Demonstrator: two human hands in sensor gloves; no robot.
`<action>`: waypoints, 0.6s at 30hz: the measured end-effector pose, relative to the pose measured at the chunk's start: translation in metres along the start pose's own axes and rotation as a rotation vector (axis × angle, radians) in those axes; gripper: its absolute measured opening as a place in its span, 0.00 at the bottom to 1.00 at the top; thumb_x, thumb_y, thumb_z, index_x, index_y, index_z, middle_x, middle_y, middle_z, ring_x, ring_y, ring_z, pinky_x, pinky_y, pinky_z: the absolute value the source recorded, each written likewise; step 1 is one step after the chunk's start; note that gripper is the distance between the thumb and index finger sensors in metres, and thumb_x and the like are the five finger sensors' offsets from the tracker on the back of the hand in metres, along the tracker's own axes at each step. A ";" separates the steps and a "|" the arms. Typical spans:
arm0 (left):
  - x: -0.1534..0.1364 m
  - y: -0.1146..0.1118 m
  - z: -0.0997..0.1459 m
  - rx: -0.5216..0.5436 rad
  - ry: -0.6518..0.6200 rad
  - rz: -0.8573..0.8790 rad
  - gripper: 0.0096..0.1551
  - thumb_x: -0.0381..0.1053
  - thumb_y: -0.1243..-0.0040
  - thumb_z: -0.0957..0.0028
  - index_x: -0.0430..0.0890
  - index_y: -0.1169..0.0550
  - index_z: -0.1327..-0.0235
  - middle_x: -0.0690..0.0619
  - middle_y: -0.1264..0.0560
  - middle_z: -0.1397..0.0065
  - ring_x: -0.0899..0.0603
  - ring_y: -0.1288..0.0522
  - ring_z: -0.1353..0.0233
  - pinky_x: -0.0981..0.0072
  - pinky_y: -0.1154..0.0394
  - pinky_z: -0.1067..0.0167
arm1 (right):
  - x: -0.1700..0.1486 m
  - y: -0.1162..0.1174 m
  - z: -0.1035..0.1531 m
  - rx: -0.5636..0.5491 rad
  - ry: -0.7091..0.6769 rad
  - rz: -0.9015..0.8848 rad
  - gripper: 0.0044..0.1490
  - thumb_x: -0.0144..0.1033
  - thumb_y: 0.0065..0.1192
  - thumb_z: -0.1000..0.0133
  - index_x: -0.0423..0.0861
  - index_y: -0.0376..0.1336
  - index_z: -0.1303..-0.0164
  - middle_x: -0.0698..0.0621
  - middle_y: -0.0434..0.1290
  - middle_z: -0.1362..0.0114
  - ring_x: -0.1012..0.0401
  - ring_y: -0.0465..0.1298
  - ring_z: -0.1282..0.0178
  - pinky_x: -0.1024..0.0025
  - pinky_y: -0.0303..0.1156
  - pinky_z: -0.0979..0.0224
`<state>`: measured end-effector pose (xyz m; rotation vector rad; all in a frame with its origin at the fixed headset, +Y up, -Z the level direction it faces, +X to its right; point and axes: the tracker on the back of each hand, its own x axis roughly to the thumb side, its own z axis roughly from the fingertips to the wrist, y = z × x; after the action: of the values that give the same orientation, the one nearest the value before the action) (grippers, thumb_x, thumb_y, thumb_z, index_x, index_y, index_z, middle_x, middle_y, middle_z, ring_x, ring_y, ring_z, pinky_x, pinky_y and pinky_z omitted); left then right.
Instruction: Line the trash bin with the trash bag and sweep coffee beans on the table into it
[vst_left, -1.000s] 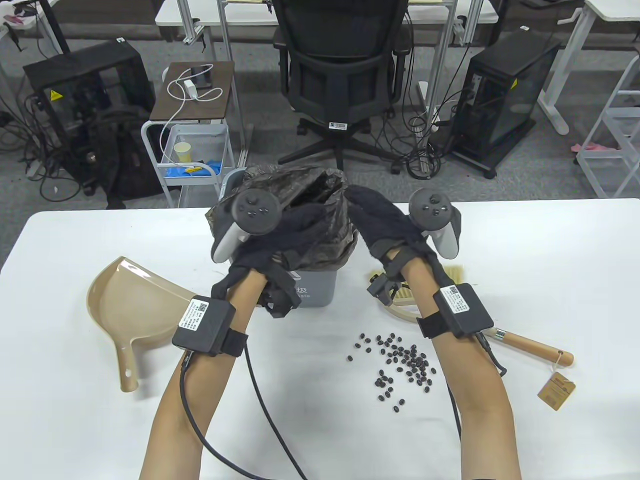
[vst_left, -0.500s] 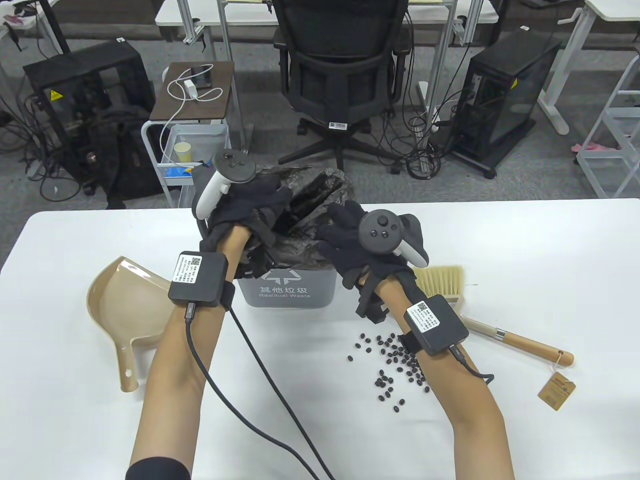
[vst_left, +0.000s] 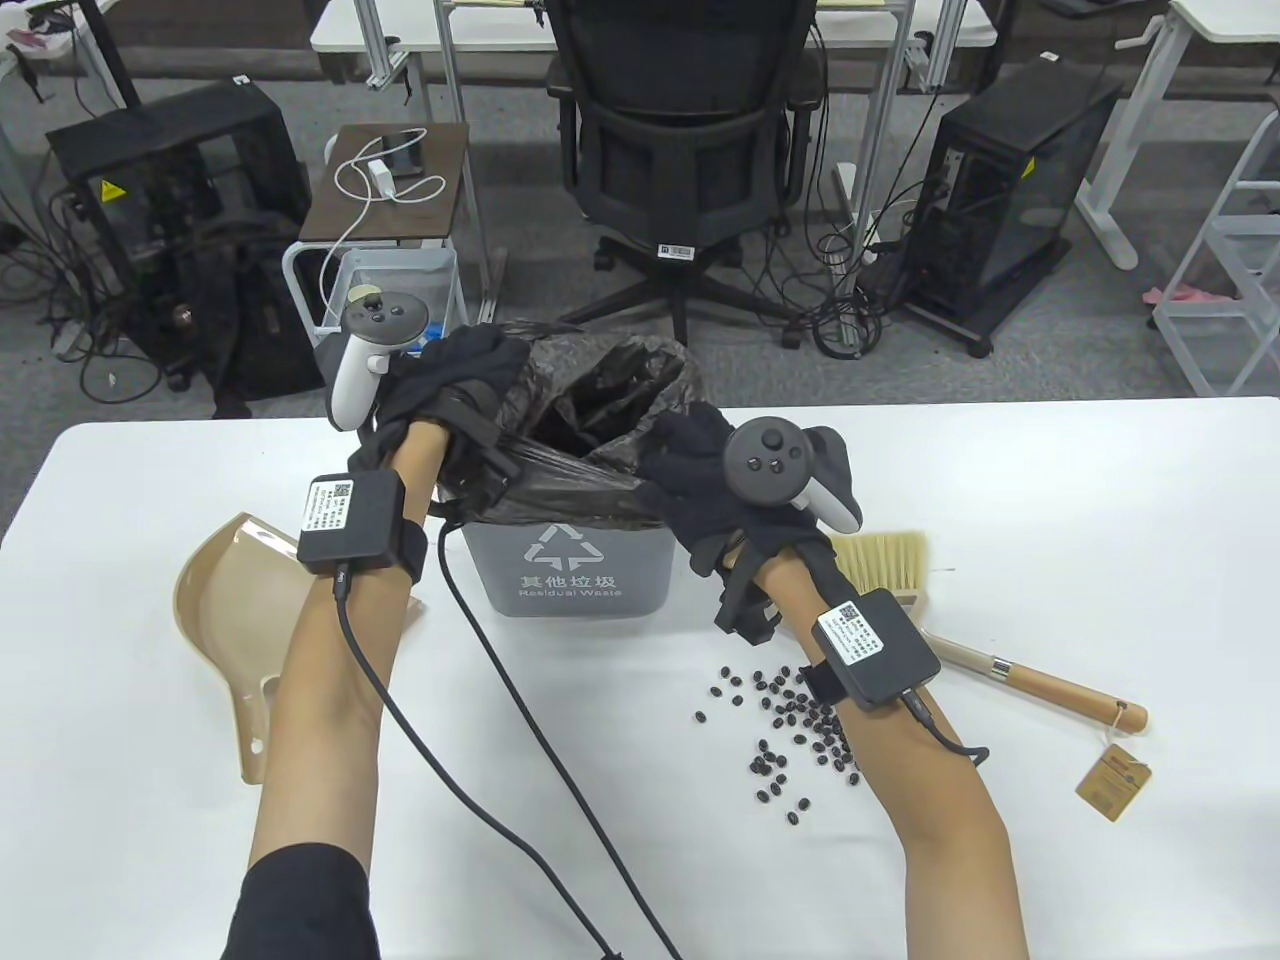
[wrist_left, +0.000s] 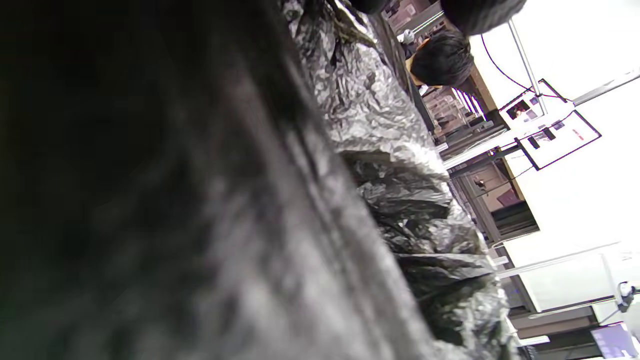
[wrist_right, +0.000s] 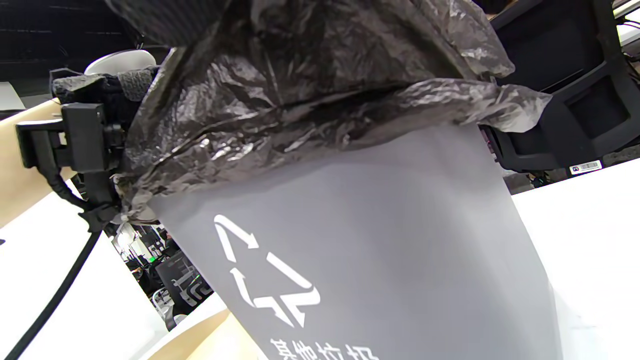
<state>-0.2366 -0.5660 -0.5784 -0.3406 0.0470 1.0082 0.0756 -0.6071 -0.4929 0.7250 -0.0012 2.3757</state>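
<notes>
A grey trash bin with a white recycling mark stands mid-table. A black trash bag sits in it, its edge folded over the front rim. My left hand grips the bag at the bin's left rim. My right hand grips the bag at the right rim. Crumpled bag plastic fills the left wrist view. Coffee beans lie scattered on the table in front of the bin, to the right. The fingertips of both hands are hidden by the bag.
A beige dustpan lies at the left under my left forearm. A hand brush with a wooden handle and pale bristles lies at the right. A black office chair stands beyond the table's far edge.
My left hand has moved left and further back, pulling the bag wider over the bin's left rim. The bin's front label now shows fully. My right hand stays at the right rim.
</notes>
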 end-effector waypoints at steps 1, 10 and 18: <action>-0.002 0.001 -0.001 0.000 -0.005 0.011 0.42 0.67 0.51 0.34 0.55 0.49 0.12 0.59 0.61 0.07 0.48 0.71 0.11 0.38 0.69 0.17 | 0.000 0.000 0.000 0.001 0.000 0.000 0.32 0.55 0.52 0.41 0.51 0.63 0.30 0.49 0.47 0.12 0.44 0.34 0.17 0.49 0.35 0.19; -0.045 0.020 -0.010 -0.071 -0.013 0.330 0.44 0.69 0.54 0.33 0.56 0.53 0.11 0.54 0.59 0.06 0.39 0.54 0.10 0.35 0.60 0.17 | 0.000 -0.001 -0.001 0.014 0.004 0.006 0.32 0.55 0.52 0.42 0.51 0.63 0.30 0.49 0.48 0.12 0.44 0.34 0.16 0.48 0.37 0.19; -0.096 0.016 -0.020 -0.286 -0.050 0.483 0.50 0.76 0.63 0.36 0.51 0.54 0.09 0.48 0.56 0.04 0.29 0.56 0.11 0.27 0.64 0.21 | -0.001 0.000 -0.001 0.003 -0.001 -0.017 0.32 0.54 0.52 0.42 0.51 0.63 0.31 0.49 0.49 0.12 0.45 0.34 0.17 0.49 0.36 0.19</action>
<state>-0.2992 -0.6430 -0.5826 -0.5816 -0.0644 1.5069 0.0761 -0.6075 -0.4942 0.7251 0.0082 2.3598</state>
